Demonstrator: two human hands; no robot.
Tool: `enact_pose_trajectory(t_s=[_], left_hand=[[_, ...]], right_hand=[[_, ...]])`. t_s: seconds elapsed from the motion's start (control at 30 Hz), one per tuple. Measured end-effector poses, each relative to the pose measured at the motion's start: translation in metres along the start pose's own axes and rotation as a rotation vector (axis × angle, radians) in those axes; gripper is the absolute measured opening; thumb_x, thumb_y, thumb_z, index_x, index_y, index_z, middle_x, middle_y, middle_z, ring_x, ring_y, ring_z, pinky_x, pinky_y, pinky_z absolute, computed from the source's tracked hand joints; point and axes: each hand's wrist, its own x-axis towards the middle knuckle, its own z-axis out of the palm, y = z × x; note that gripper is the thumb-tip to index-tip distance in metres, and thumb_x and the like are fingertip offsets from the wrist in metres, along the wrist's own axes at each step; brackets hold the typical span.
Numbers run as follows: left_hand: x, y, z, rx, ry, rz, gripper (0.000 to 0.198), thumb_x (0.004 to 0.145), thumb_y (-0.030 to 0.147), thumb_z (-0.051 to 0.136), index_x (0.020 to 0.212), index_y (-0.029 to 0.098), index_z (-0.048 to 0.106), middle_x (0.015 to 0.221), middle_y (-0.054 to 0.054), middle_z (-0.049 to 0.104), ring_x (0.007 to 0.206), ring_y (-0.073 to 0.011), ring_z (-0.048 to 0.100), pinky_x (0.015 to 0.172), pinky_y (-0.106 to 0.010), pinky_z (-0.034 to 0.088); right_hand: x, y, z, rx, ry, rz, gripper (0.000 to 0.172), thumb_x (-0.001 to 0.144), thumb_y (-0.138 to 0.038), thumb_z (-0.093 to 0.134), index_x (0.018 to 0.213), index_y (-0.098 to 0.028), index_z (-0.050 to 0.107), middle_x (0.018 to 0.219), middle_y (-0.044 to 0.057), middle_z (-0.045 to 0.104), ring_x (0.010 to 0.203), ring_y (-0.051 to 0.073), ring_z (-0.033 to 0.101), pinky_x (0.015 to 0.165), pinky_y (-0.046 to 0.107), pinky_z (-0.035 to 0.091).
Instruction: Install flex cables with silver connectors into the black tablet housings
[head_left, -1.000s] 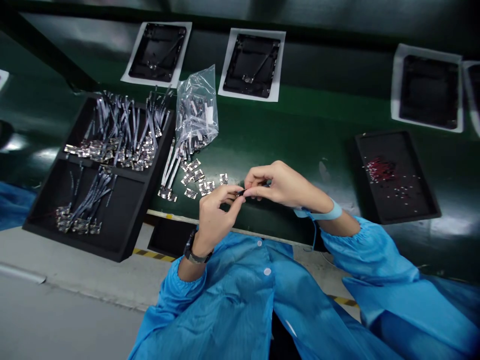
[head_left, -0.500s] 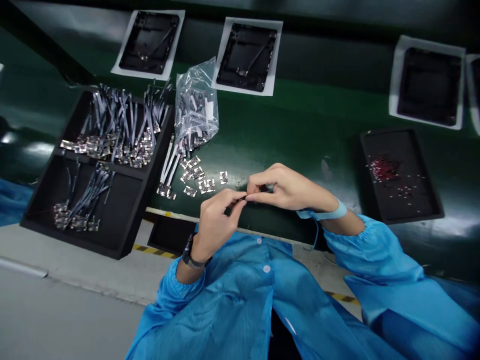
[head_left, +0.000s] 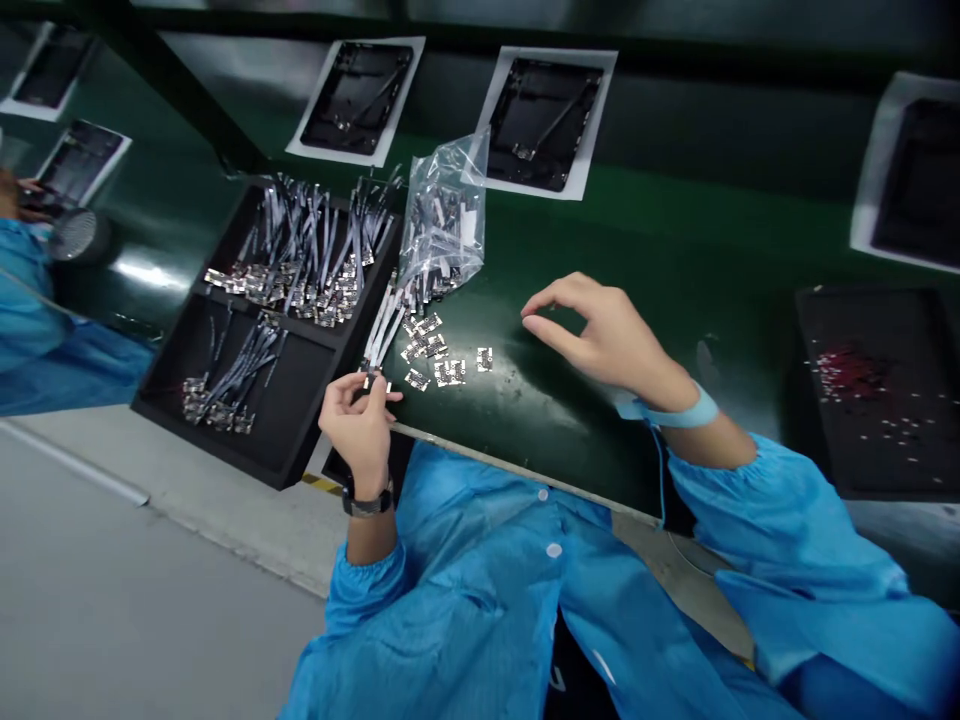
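Note:
My left hand (head_left: 358, 425) is at the front edge of the green table, over the lower ends of the white strip cables (head_left: 385, 325). Its thumb and fingers are bent round a small part that I cannot make out. My right hand (head_left: 592, 325) hovers over the table with thumb and index finger apart and nothing between them. Between the hands lie several small circuit boards (head_left: 450, 373), with one board (head_left: 484, 360) apart from the others. A clear plastic bag (head_left: 448, 215) of cables lies behind the boards.
At the left, a black divided tray (head_left: 296, 400) holds many cables with boards. A black tray (head_left: 892, 440) of small red parts stands right. Dark panels on white sheets (head_left: 577, 185) line the back. Another person's blue sleeve (head_left: 45, 330) shows far left.
My hands have parted. The left moved left to the white cables; the right rose slightly and opened, away from the small dark part both were pinching. The view has shifted left.

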Motion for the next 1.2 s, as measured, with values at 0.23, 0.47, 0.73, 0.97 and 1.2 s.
enact_pose_trajectory(t_s=[0.23, 0.47, 0.73, 0.97, 1.2], left_hand=[[0.001, -0.007, 0.007, 0.423, 0.172, 0.376, 0.023, 0.089, 0.018, 0.068, 0.111, 0.014, 0.071, 0.116, -0.010, 0.061, 0.057, -0.0049, 0.051, 0.061, -0.025, 0.049], [-0.016, 0.020, 0.038, 0.525, -0.296, 0.763, 0.022, 0.096, 0.022, 0.062, 0.116, 0.017, 0.070, 0.110, -0.012, 0.064, 0.104, -0.0251, 0.057, 0.092, -0.040, 0.049], [-0.013, 0.024, 0.072, 0.754, -0.674, 0.775, 0.028, 0.097, 0.025, 0.059, 0.121, 0.015, 0.067, 0.120, -0.015, 0.059, 0.108, -0.0305, 0.050, 0.088, -0.044, 0.047], [-0.003, 0.020, 0.077, 0.521, -0.716, 0.747, 0.019, 0.090, 0.013, 0.067, 0.108, 0.016, 0.065, 0.107, -0.010, 0.067, 0.105, -0.0283, 0.055, 0.093, -0.044, 0.048], [-0.004, 0.024, 0.088, -0.035, -0.790, 0.146, 0.015, 0.080, 0.016, 0.075, 0.094, 0.015, 0.073, 0.082, -0.005, 0.072, 0.070, -0.0171, 0.066, 0.065, -0.029, 0.053]], right_hand=[[0.059, 0.025, 0.050, -0.164, -0.296, -0.045, 0.023, 0.095, -0.019, 0.058, 0.112, -0.016, 0.072, 0.097, 0.007, 0.076, 0.083, 0.020, 0.065, 0.074, 0.031, 0.041], [0.125, 0.003, 0.091, -0.554, -0.449, -0.369, 0.035, 0.094, -0.008, 0.051, 0.122, -0.017, 0.071, 0.101, 0.012, 0.073, 0.079, 0.021, 0.061, 0.063, 0.031, 0.024], [0.132, -0.003, 0.094, -0.159, -0.214, -0.447, 0.023, 0.098, -0.020, 0.054, 0.090, -0.017, 0.075, 0.089, 0.007, 0.066, 0.074, 0.016, 0.056, 0.064, 0.030, 0.035], [0.121, -0.030, 0.035, 0.542, 0.323, -0.035, 0.025, 0.093, -0.045, 0.067, 0.095, -0.021, 0.070, 0.093, 0.005, 0.068, 0.094, 0.020, 0.066, 0.080, 0.035, 0.054], [0.052, -0.011, -0.012, 0.825, 0.233, 0.316, 0.040, 0.079, -0.052, 0.082, 0.096, -0.019, 0.068, 0.081, 0.002, 0.068, 0.075, 0.016, 0.070, 0.067, 0.029, 0.059]])
